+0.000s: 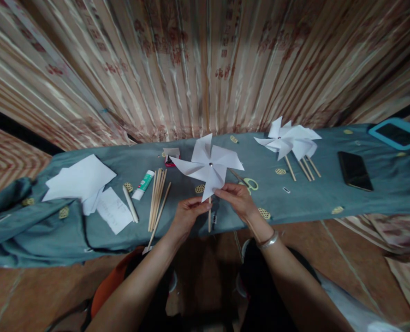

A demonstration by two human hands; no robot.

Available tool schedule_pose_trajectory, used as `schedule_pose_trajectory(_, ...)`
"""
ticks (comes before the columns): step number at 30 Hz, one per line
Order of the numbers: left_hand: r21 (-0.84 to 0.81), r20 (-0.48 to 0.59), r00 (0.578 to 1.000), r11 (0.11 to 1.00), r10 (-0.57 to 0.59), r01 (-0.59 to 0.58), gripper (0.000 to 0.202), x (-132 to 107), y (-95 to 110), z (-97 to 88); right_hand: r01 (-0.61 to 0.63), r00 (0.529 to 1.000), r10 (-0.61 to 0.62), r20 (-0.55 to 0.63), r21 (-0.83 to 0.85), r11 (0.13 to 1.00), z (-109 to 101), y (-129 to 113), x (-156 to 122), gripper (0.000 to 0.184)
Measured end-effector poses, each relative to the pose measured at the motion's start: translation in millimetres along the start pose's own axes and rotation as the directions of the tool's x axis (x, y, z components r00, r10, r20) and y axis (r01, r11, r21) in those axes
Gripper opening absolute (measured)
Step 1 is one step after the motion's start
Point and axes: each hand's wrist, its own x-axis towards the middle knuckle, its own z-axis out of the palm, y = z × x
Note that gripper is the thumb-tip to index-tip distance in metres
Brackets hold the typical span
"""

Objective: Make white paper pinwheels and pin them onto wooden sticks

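A white paper pinwheel with a silver pin at its centre stands on a thin wooden stick above the table's front edge. My left hand pinches the stick just under the paper. The fingertips of my right hand are closed on the pinwheel's lower blade, and a silver bracelet circles that wrist. Both hands sit close together in front of the grey-blue cloth.
Several finished pinwheels lie at the back right. Loose wooden sticks, a glue stick, white paper sheets and a pen lie to the left. Scissors, a black phone and a blue tablet lie right.
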Motion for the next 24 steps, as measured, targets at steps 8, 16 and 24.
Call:
schedule_pose_trajectory(8,-0.006,-0.024,1.0,1.0,-0.008,0.008,0.029,2,0,-3.9,0.017,1.0,-0.02,-0.016,-0.142,0.99,-29,-13,3,0.028)
schedule_pose_trajectory(16,0.019,0.03,0.999,0.999,-0.03,0.03,0.03,0,-3,-2.8,0.24,0.865,-0.298,-0.405,-0.189,0.952,-62,-19,9,0.024)
schedule_pose_trajectory(24,0.053,0.067,0.995,0.996,-0.08,0.077,0.033,-2,-3,0.6,0.279,0.874,-0.308,-0.375,-0.13,0.951,-57,-19,11,0.02)
